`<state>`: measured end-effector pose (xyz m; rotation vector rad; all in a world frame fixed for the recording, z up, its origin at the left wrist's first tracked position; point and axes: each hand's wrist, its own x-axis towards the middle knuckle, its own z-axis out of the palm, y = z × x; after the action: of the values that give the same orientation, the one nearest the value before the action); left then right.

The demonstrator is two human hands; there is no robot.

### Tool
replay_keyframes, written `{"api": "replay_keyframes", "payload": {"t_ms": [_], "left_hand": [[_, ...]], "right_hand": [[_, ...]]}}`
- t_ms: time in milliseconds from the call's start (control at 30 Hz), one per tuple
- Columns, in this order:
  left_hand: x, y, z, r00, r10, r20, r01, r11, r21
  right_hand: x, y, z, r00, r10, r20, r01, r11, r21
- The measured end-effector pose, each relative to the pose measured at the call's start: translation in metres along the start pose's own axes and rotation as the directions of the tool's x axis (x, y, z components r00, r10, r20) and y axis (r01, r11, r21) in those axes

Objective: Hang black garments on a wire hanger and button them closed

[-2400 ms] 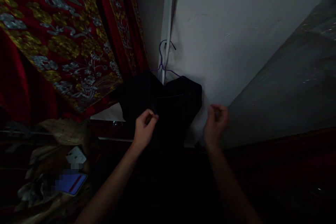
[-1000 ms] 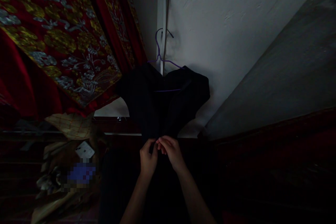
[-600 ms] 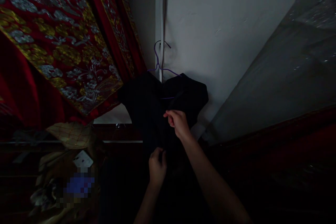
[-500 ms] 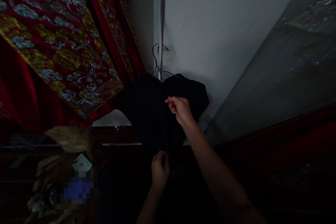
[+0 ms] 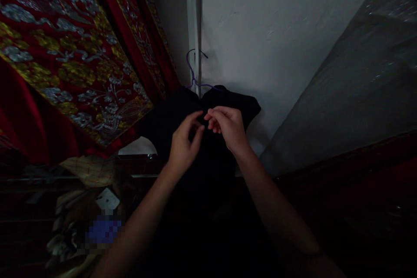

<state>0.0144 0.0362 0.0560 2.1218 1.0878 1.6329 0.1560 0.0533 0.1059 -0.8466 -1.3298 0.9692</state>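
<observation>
A black short-sleeved garment [image 5: 169,113] hangs from a thin purple hanger [image 5: 193,69] in front of a pale wall. My left hand [image 5: 185,141] is held before its upper front, thumb and forefinger apart, with nothing visible between them. Beside it on the right, my right hand [image 5: 230,128] has thumb and forefinger pinched together near the middle of the garment's chest. Whatever is in that pinch, if anything, is too dark and small to make out. The lower part of the garment fades into shadow.
A red cloth embroidered in gold and silver [image 5: 78,69] hangs at the left. Clear plastic sheeting [image 5: 361,74] covers something on the right. At lower left lie a pale phone-like object [image 5: 107,200], a checked cloth [image 5: 91,171] and a blurred-out blue patch.
My left hand has risen from the garment's lower front to chest level, its fingers parting. My right hand stays pinched at nearly the same spot, slightly higher.
</observation>
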Motion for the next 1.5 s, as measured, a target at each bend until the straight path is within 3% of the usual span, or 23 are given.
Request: {"api": "replay_keyframes", "payload": {"t_ms": [67, 167, 300, 400, 500, 633, 833, 933, 1067, 1200, 1300, 1400, 1500], "left_hand": [[0.036, 0.009, -0.015, 0.993, 0.122, -0.002, -0.121, 0.986, 0.113], [0.057, 0.013, -0.023, 0.975, 0.218, 0.05, -0.224, 0.944, 0.243], [0.045, 0.008, -0.02, 0.954, 0.261, 0.148, -0.298, 0.889, 0.349], [0.035, 0.003, -0.02, 0.962, 0.248, 0.112, -0.272, 0.886, 0.375], [0.034, 0.005, -0.023, 0.97, 0.241, 0.042, -0.242, 0.921, 0.304], [0.039, 0.012, -0.026, 0.955, 0.283, 0.089, -0.295, 0.936, 0.189], [0.056, 0.029, -0.026, 0.94, 0.335, 0.061, -0.338, 0.897, 0.285], [0.066, 0.032, -0.033, 0.943, 0.289, 0.164, -0.326, 0.9, 0.288], [0.066, 0.023, -0.045, 0.906, 0.278, 0.318, -0.36, 0.903, 0.235], [0.055, 0.014, -0.043, 0.924, 0.307, 0.226, -0.363, 0.89, 0.277], [0.052, 0.017, -0.036, 0.919, 0.369, 0.138, -0.394, 0.871, 0.293], [0.057, 0.024, -0.037, 0.903, 0.428, -0.045, -0.393, 0.863, 0.316], [0.07, 0.017, -0.061, 0.864, 0.421, -0.275, -0.324, 0.885, 0.336]], "right_hand": [[0.001, -0.007, -0.001, 0.997, -0.07, 0.025, 0.071, 0.997, -0.04], [0.006, -0.001, -0.004, 0.99, -0.143, 0.02, 0.144, 0.988, -0.06], [0.006, 0.037, -0.004, 0.996, -0.09, -0.014, 0.09, 0.996, 0.005], [-0.004, 0.052, 0.003, 0.999, -0.028, -0.039, 0.031, 0.996, 0.081], [-0.013, 0.036, 0.009, 0.995, -0.065, -0.073, 0.074, 0.99, 0.124], [-0.014, 0.01, 0.009, 0.981, -0.156, -0.117, 0.16, 0.987, 0.029], [-0.009, 0.036, 0.013, 0.994, -0.081, -0.073, 0.072, 0.991, -0.115], [-0.012, 0.041, 0.013, 0.986, -0.084, -0.146, 0.076, 0.995, -0.062], [-0.015, 0.024, 0.011, 0.986, -0.118, -0.119, 0.117, 0.993, -0.011], [-0.015, 0.012, 0.014, 0.987, -0.123, -0.103, 0.123, 0.992, -0.009], [-0.012, 0.018, 0.02, 0.982, -0.119, -0.147, 0.112, 0.992, -0.051], [-0.013, 0.039, 0.024, 0.987, -0.037, -0.154, 0.019, 0.993, -0.12], [-0.022, 0.065, 0.021, 0.989, 0.077, -0.126, -0.094, 0.986, -0.138]]}}
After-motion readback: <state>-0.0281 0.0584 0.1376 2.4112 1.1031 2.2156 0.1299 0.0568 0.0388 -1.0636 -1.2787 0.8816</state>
